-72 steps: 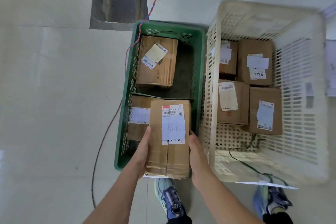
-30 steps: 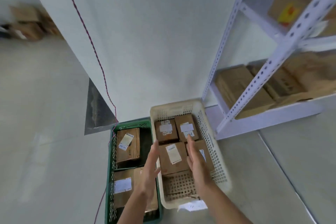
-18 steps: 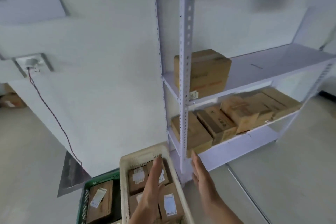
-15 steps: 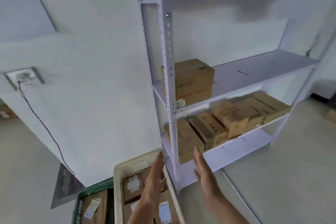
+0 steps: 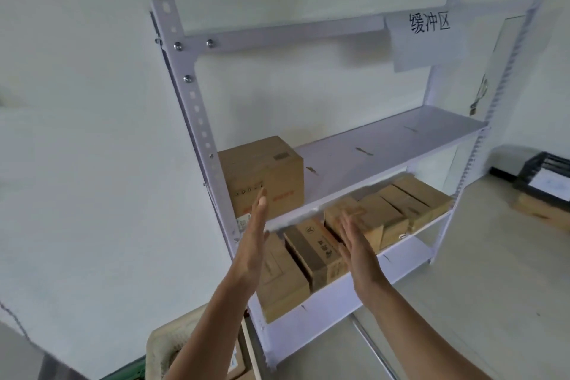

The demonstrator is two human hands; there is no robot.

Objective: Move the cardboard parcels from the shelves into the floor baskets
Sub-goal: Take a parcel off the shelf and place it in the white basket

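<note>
Parcels crowd white shelves against wall.

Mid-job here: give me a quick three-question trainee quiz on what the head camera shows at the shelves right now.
1. True or false: the left hand and right hand are both open and hold nothing.
2. How many parcels stand on the upper shelf?
A. one
B. three
C. none
3. Fill in: the row of parcels lies on the ____ shelf.

Key
1. True: both palms are raised in front of the rack, empty.
2. A: only the large parcel at its left end.
3. lower.
</note>
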